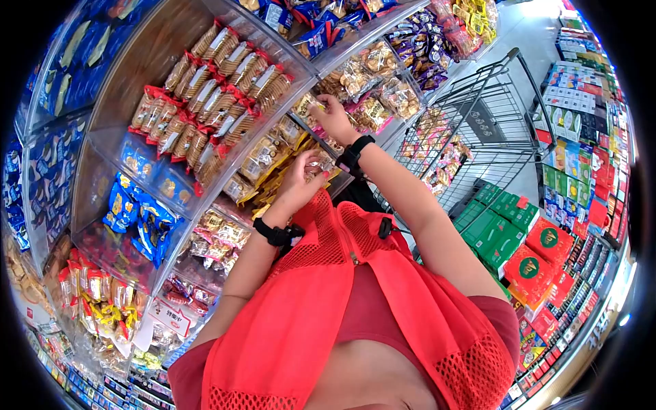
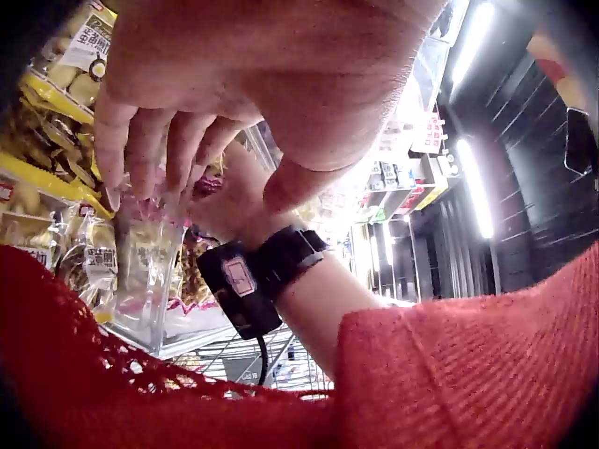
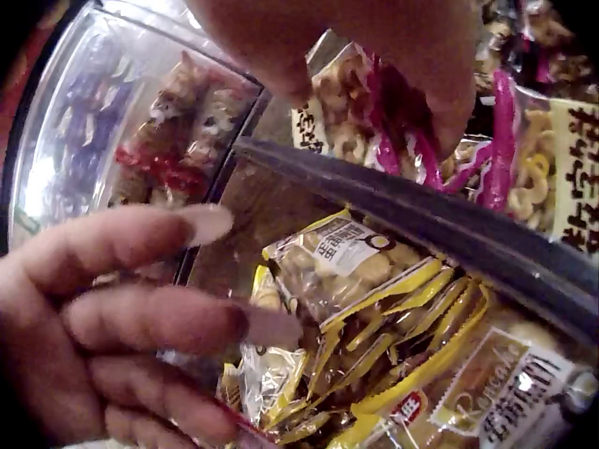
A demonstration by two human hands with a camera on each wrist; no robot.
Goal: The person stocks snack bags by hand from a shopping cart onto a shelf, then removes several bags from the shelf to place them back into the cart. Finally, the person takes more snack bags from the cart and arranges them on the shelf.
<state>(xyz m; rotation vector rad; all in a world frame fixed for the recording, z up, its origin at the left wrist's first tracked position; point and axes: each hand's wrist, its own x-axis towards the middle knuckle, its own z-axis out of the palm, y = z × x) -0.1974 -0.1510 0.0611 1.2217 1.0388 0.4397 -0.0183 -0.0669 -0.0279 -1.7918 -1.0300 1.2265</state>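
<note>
My right hand point(image 1: 335, 121) is at the divider between two snack bins. In the right wrist view its thumb and finger pinch a clear packet of small ring-shaped biscuits point(image 3: 342, 103) with a pink edge. Lower and nearer my body, my left hand point(image 1: 298, 183) hovers with loosely bent fingers over yellow-edged biscuit packets point(image 3: 360, 262). The left wrist view shows its fingers point(image 2: 150, 150) spread above clear packaging, with the right wrist and its black strap point(image 2: 290, 257) just beyond. Similar pink-edged packets point(image 3: 529, 159) lie past the dark divider point(image 3: 421, 210).
Red-ended biscuit packs point(image 1: 219, 89) fill the shelf at left, blue packets point(image 1: 137, 212) below them. A wire shopping cart point(image 1: 485, 109) holding pink-edged packets stands at right. Stacked green boxes point(image 1: 499, 225) and red boxes point(image 1: 547, 246) stand nearer on that side.
</note>
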